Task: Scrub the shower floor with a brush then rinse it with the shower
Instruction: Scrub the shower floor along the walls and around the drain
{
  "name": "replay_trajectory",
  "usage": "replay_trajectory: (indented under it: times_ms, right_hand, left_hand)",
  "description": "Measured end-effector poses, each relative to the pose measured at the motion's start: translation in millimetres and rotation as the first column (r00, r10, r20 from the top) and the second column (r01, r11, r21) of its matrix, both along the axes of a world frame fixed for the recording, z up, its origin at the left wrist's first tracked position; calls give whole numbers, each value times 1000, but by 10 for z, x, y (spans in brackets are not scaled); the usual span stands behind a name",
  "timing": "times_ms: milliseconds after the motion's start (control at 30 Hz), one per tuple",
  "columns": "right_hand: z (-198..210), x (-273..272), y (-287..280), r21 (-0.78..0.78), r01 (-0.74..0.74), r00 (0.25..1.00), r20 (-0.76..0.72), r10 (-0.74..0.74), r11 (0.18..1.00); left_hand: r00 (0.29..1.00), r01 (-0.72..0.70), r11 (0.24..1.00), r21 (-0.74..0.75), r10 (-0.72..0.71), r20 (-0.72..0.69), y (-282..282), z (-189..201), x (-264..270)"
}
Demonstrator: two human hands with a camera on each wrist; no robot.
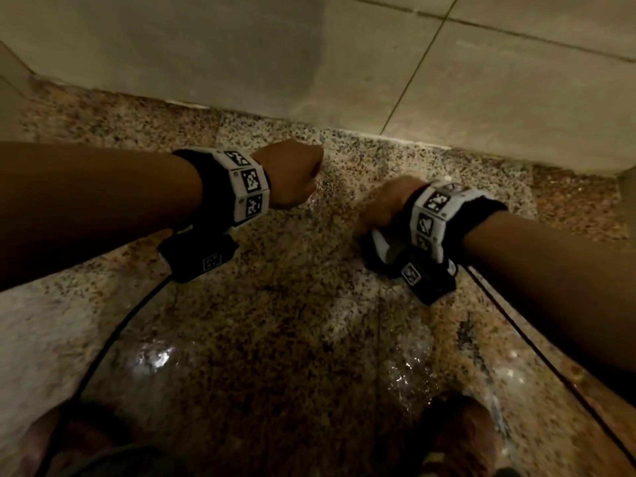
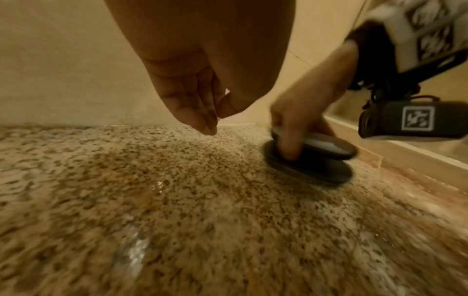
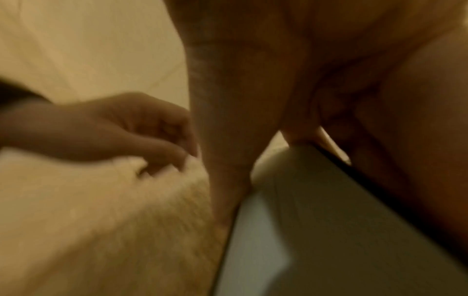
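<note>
Scrubbing stage, judging by the wet shower floor [image 1: 303,304]. Right hand [image 2: 298,124] wrapped around the dark brush [image 2: 309,160], fingers curled over its grey top, bristles pressed flat on the floor close to the wall [image 1: 481,98], probably to work the edge where grime collects. Left hand [image 2: 192,96] empty, fingers loosely curled, hanging just above the floor on the brush's side away from that wall, apparently for balance. Shower head nowhere in view.

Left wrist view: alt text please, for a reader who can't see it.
The right hand presses a dark brush onto the wet speckled shower floor near the wall base. The left hand hangs above, fingers loosely curled, holding nothing.
</note>
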State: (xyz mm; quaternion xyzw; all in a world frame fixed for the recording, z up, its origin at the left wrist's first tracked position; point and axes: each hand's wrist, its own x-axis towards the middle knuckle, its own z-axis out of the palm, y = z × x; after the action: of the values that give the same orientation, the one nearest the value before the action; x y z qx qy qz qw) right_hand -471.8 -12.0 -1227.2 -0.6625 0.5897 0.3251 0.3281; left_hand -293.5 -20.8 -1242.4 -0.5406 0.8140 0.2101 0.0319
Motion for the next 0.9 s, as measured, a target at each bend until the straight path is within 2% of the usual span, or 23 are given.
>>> replay_trajectory:
  times_ms: [67,100,167,233,300,367,433,533,600,633,700,733,800,900]
  right_hand:
    - [-60,-24,186,176,-86,996,32,82,981]
    - [-133,54,276,169,-117,993,52,110,979]
    - [-264,389,447,9,-151,985,83,150,988]
    - [-462,799,566,-83,-35,986,162,48,996]
    - [-607,1113,652,-72,102,964,253,-80,992]
    - [-625,1213,608,-71,113,944,319,-85,991]
    - [-465,1059,398,-156,65,955,298,-16,986]
    - [-210,548,-148,-389,51,989,147,7,920]
    - [-228,134,-464,-547,204,979,126,-161,812]
    - [-296,33,-527,-570,259,965,116,-235,780]
    - [-384,66,-411,-533,346,935,126,-331,772]
    - [-439,166,-297,-530,362,931,157,-331,767]
    - [-527,480,1,-516,333,939,255,-229,789]
    - [-541,1144,407,-399,121,935,354,31,909]
  left_hand:
    - [1000,3,1000,1,-3,0,-2,-14,30]
    - [1000,8,1000,1,-8,0,-1,-21,40]
    - [1000,7,1000,0,-7,0,3,-38,40]
    - [1000,1,1000,0,-1,7,4,-31,25]
    - [1000,5,1000,-2,-5,6,-2,1,-4]
    - [1000,17,1000,-19,-17,0,-32,66,-10]
    - [1000,14,998,-59,-15,-9,-82,145,33]
    - [999,-36,995,-94,35,-20,-120,207,221]
    - [998,-56,995,-83,57,6,-87,184,355]
    - [998,-60,995,-75,62,29,-58,160,437]
    - [995,-70,997,-41,72,67,6,101,572]
    - [994,-80,996,-24,82,73,26,79,629]
    - [992,-110,994,-9,111,63,33,41,714]
    - [981,-193,981,-10,194,29,53,24,805]
